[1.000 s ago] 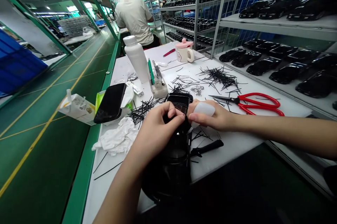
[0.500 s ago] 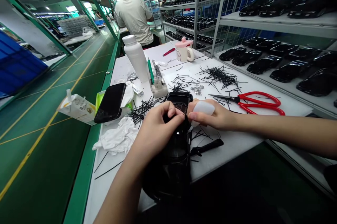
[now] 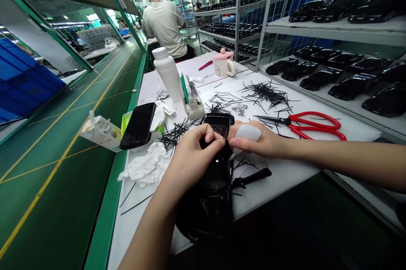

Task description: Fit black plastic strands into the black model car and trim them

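A glossy black model car (image 3: 203, 215) stands at the table's near side, its length pointing away from me. Over its roof, my left hand (image 3: 203, 147) is closed, thumb and forefinger pinched together; what lies between the tips is too small to make out. Close beside it, my right hand (image 3: 250, 139) is curled round a smooth white plastic piece (image 3: 248, 132), which shows above the thumb. The fingertips of both hands almost meet at the car's right side. Just right of the car lies a black plastic part (image 3: 253, 177) on the table.
Red-handled scissors (image 3: 314, 124) lie at right, near heaps of thin black strips (image 3: 266, 94) and small silvery pieces (image 3: 240, 110). Leftward are a phone (image 3: 138, 125), white gloves (image 3: 147, 166), a drink carton (image 3: 101, 132) and a white bottle (image 3: 168, 75). A person (image 3: 165, 28) sits ahead; racks hold model cars (image 3: 320, 77).
The whole view has shifted slightly, so everything appears a little farther right and lower. Both hands keep nearly the same pose over the model car.
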{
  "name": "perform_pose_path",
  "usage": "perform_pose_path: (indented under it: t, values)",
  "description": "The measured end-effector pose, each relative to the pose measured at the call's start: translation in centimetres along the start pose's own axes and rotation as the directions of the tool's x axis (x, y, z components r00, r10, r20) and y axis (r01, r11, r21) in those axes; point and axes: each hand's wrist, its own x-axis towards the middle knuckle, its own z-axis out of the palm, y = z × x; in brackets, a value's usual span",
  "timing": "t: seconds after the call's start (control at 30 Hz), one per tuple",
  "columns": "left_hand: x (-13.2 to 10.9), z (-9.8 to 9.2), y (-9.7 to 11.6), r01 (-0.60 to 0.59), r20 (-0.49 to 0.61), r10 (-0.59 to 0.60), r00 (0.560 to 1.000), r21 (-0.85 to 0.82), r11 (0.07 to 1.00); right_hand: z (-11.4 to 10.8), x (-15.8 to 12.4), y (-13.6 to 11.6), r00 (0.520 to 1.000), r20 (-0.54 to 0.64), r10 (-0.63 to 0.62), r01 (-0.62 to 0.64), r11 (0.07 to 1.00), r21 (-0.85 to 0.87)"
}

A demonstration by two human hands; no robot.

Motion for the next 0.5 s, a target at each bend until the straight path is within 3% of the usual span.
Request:
perform_pose_path:
  t: [0.17, 0.27, 0.33, 0.4, 0.47, 0.5]
  values:
    - [-0.1, 0.1, 0.0, 0.009, -0.002, -0.009, 1.0, -0.006, 1.0, -1.5, -0.4, -1.0, 0.995, -0.093, 0.044, -0.04, 0.998, 0.049]
    - [-0.1, 0.0, 0.0, 0.012, -0.002, -0.012, 1.0, 0.017, 1.0, -4.9, -0.9, -2.9, 0.966, -0.259, 0.012, -0.021, 0.999, -0.03]
    - [0.0, -0.1, 0.0, 0.017, -0.007, -0.016, 1.0, 0.048, 0.999, -7.9, -1.4, -3.9, 0.921, -0.389, 0.029, -0.099, 0.982, -0.161]
    - [0.1, -0.2, 0.0, 0.019, -0.005, -0.019, 1.0, 0.068, 0.998, -11.0, -2.3, -4.0, 0.873, -0.479, 0.089, -0.284, 0.892, -0.352]
    - [0.2, -0.3, -0.1, 0.007, 0.007, -0.008, 1.0, 0.066, 0.998, -13.5, -3.5, -2.8, 0.836, -0.528, 0.152, -0.462, 0.714, -0.527]
    - [0.2, -0.3, -0.2, -0.001, 0.011, 0.001, 1.0, 0.063, 0.998, -14.6, -4.2, -1.9, 0.825, -0.543, 0.156, -0.49, 0.676, -0.551]
